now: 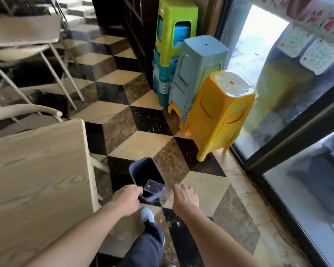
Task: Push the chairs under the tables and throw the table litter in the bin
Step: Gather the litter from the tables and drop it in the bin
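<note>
A small blue-grey bin (137, 168) stands on the checkered floor beside the wooden table (37, 170). A clear plastic container (154, 187) lies tilted inside the bin, at its near rim. My left hand (126, 199) hovers at the bin's near-left edge, its fingertips just beside the container; whether they touch it is unclear. My right hand (184, 197) is to the right of the bin, fingers curled loosely and holding nothing. A pale chair (27, 112) sits tucked at the table's far side, and another chair (46, 60) stands further back.
Stacks of plastic stools line the right side: yellow (220, 116), grey-blue (197, 74), and green (174, 31). A glass door with a dark frame (278, 151) runs along the right. My foot (147, 215) is just behind the bin.
</note>
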